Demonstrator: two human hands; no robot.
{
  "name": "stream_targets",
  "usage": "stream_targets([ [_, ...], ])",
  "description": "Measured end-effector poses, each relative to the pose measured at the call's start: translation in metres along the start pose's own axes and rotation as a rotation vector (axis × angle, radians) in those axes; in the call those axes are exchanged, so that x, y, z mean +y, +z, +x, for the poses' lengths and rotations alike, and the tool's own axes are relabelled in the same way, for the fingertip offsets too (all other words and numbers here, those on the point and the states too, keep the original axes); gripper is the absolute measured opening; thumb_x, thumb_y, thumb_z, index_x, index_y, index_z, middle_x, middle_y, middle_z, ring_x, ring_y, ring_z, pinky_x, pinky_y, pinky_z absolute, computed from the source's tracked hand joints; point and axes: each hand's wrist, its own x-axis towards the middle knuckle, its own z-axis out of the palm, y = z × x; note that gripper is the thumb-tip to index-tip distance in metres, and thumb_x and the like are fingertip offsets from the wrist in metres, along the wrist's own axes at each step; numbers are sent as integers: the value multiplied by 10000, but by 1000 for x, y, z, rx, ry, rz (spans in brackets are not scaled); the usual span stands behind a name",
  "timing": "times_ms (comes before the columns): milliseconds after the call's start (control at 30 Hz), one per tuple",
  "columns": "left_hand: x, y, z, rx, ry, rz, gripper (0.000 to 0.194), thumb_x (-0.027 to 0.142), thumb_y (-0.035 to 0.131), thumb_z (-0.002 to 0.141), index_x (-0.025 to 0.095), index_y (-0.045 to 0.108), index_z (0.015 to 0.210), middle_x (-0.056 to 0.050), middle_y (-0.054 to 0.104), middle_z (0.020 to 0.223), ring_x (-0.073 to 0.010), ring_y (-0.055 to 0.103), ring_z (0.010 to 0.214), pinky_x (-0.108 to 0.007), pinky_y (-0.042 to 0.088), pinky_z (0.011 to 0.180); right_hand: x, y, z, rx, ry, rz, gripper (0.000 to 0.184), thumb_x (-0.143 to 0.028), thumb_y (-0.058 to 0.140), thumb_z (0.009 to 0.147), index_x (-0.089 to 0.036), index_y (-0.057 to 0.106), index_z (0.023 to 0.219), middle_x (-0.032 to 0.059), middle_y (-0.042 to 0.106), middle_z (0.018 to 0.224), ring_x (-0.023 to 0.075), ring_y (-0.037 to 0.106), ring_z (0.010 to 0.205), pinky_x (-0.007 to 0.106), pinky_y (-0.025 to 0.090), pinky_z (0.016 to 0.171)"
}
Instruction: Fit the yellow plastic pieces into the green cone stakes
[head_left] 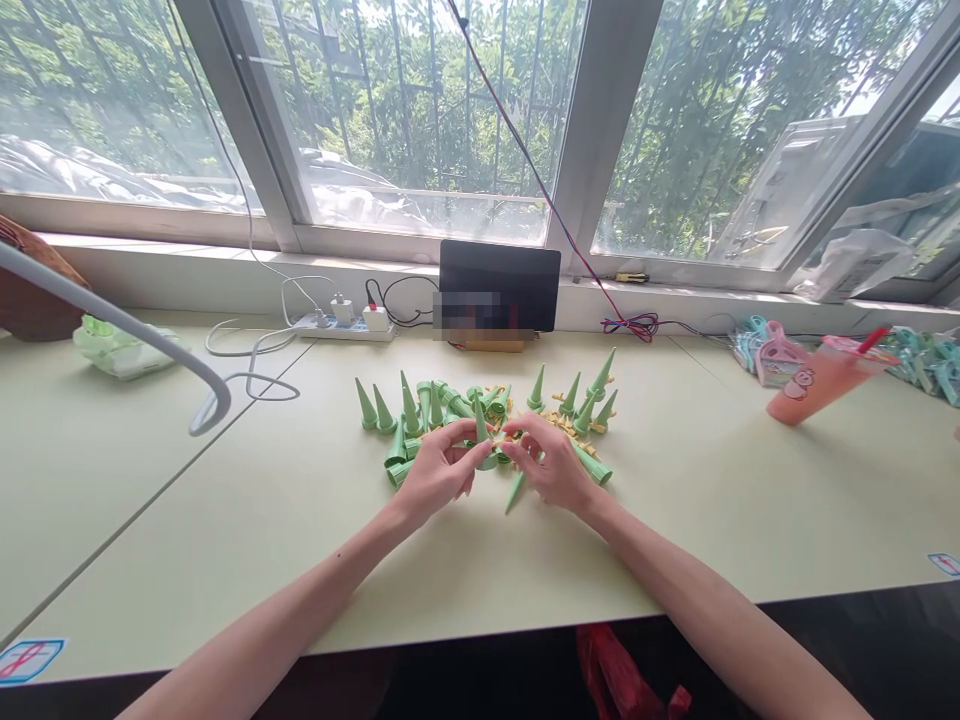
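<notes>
My left hand [442, 465] is closed around a green plastic cone spike [481, 425], its tip pointing up. Thumb and fingers of my right hand [551, 460] are pinched beside the spike, on what looks like a small yellow plastic piece [497, 443]. Whether that piece touches the spike I cannot tell. Behind and around my hands lie several more green cone spikes [409, 405], some upright, some on their sides. Small yellow pieces [592, 448] are scattered among them; some of the upright spikes [604, 412] at the right have yellow pieces on them. One spike [514, 492] lies below my right hand.
A dark tablet [499, 285] leans at the window sill. Left of it is a power strip [345, 325] with cables. A drink cup [825, 380] tilts at the right, near bagged pastel items [772, 350]. A grey curved bar [135, 325] crosses the left side.
</notes>
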Motion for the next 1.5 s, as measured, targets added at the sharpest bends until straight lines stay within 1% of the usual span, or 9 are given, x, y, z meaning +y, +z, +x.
stream_targets([
  [100,0,1,-1,-13,4,19,320,419,638,869,179,645,1080,-72,695,1017,-20,426,392,-202,372,376,0,0,-1,18,-18,6,149,-338,560,957,-198,594,996,54,629,936,114,575,620,244,455,529],
  [267,-3,1,-1,-27,43,37,333,411,624,885,177,642,1121,-70,689,1004,-24,457,399,-197,387,382,4,3,-2,49,-40,-16,157,-340,570,951,-195,598,1003,51,653,884,116,574,607,249,477,549],
  [433,-8,0,0,-38,66,46,328,395,618,892,163,632,1124,-17,644,777,-48,470,405,-194,385,382,6,4,-3,56,-29,-5,162,-331,572,943,-194,595,1026,39,646,832,111,555,567,245,469,534],
  [567,-12,1,-1,-59,95,87,321,379,611,900,158,618,1133,52,500,552,-76,463,418,-195,393,398,3,4,-3,55,-7,9,145,-317,565,942,-196,585,1019,13,627,754,103,511,522,240,437,509],
  [633,-14,1,-1,-66,120,128,314,368,605,905,156,612,1136,65,456,517,-84,460,425,-202,411,415,2,4,-3,58,9,9,133,-309,558,945,-198,581,1013,0,615,715,104,498,515,239,422,506],
  [833,-18,3,-2,-27,245,257,262,342,587,909,146,625,1078,0,559,720,-78,477,496,-232,486,483,1,4,-3,59,35,15,118,-308,536,951,-195,569,951,-37,538,609,100,447,488,234,371,485],
  [1133,-17,5,-3,-11,355,358,189,244,560,926,174,638,1084,51,499,604,-59,420,451,-197,451,477,0,6,-3,43,49,26,121,-302,512,958,-197,545,908,-51,471,575,100,409,478,235,331,474],
  [1367,-23,4,-4,40,437,443,213,216,573,920,167,640,1116,20,578,682,-55,441,465,-198,451,492,3,6,-3,19,69,24,112,-306,498,961,-204,535,930,-62,457,563,101,384,476,229,329,486],
  [1500,-22,3,-3,22,388,371,229,258,584,915,174,638,1122,-8,619,762,-59,465,482,-200,462,481,4,6,-2,13,65,-1,159,-333,487,974,-203,551,908,-61,443,553,99,368,478,226,329,491],
])
